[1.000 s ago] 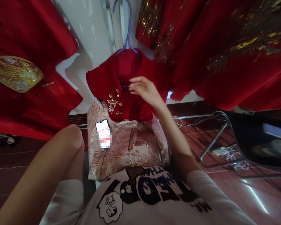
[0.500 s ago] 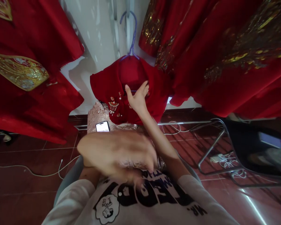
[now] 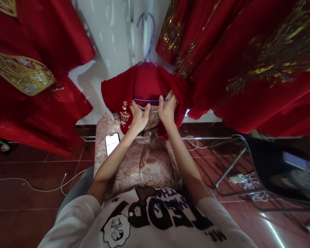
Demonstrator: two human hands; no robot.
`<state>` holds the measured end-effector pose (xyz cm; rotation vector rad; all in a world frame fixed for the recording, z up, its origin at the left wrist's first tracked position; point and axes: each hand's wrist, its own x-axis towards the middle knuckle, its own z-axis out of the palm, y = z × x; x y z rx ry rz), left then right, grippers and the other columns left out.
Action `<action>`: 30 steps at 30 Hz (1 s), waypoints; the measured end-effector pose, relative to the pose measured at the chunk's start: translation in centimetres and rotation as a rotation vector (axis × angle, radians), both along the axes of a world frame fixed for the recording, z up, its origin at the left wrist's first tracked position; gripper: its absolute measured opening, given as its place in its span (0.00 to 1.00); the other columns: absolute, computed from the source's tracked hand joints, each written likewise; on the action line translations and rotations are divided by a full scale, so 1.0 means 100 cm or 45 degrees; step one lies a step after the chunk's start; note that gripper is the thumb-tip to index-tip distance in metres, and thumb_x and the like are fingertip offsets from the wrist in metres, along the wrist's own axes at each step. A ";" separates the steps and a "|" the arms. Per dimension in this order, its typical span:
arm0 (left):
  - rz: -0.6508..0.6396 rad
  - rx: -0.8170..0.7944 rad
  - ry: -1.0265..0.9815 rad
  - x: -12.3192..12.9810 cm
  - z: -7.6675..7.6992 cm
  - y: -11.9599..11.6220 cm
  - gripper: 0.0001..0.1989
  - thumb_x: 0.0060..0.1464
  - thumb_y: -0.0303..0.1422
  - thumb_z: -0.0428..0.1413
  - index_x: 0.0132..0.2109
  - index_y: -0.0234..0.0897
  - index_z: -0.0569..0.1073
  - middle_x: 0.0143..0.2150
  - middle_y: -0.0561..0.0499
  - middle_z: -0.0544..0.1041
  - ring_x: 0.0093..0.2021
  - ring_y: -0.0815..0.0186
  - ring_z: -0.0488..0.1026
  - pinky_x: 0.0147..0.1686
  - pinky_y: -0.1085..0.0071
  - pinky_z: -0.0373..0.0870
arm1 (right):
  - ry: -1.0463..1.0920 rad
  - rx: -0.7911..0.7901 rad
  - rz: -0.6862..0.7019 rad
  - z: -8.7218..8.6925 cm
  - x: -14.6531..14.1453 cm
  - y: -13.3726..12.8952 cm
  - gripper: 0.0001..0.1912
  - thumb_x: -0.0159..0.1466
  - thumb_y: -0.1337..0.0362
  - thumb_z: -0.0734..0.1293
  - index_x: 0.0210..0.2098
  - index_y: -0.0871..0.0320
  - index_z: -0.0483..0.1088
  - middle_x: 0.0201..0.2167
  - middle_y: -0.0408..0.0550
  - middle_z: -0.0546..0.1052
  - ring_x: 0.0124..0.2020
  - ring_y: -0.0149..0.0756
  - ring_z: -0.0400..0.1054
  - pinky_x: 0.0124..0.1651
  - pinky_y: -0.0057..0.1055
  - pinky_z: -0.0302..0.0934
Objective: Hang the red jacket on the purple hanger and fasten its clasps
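A red velvet jacket (image 3: 115,91) with beaded ornaments on its front hangs on a purple hanger (image 3: 150,44), its two front edges parted so the red lining shows. My left hand (image 3: 139,119) grips the left front edge near the beaded tassel ornament (image 3: 124,115), thumb toward the middle. Opposite it, my right hand (image 3: 167,112) has its fingers curled at the right front edge, thumb pointing up. Between my hands runs the hanger's lower bar, with pinkish cloth behind and below it. Pink brocade cloth (image 3: 155,168) with a gold pattern covers the area in front of me.
A phone (image 3: 112,143) showing a timer lies on the brocade, left of my left forearm. Red garments with gold decoration (image 3: 23,77) hang on both sides. To the right stands a black chair (image 3: 271,155) with a phone on it; white cables (image 3: 248,181) lie on the tiled floor.
My left hand, blurred low over my lap before, has moved up to the jacket's left edge. The jacket's front has been spread apart, and more of the brocade and phone shows.
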<state>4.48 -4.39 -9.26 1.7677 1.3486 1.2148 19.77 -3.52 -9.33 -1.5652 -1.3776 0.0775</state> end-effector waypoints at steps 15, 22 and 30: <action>-0.145 -0.033 0.190 -0.006 -0.024 -0.017 0.49 0.67 0.62 0.44 0.77 0.33 0.37 0.80 0.32 0.30 0.80 0.48 0.24 0.77 0.50 0.29 | -0.113 -0.013 0.098 0.018 0.023 0.010 0.42 0.73 0.39 0.53 0.66 0.73 0.59 0.66 0.78 0.65 0.75 0.55 0.51 0.75 0.53 0.48; 0.363 0.006 0.345 -0.046 0.011 0.030 0.42 0.68 0.56 0.49 0.73 0.26 0.53 0.79 0.26 0.41 0.79 0.36 0.25 0.72 0.35 0.18 | -0.205 -0.084 -0.058 0.027 0.041 0.021 0.37 0.73 0.42 0.58 0.64 0.70 0.61 0.63 0.77 0.67 0.70 0.62 0.60 0.71 0.60 0.51; 0.427 0.254 0.434 -0.078 0.033 0.066 0.35 0.68 0.49 0.51 0.71 0.28 0.60 0.78 0.29 0.49 0.79 0.38 0.28 0.73 0.33 0.22 | -0.351 -0.126 0.002 0.052 0.068 0.032 0.38 0.64 0.35 0.68 0.55 0.63 0.67 0.52 0.68 0.76 0.58 0.63 0.69 0.64 0.61 0.59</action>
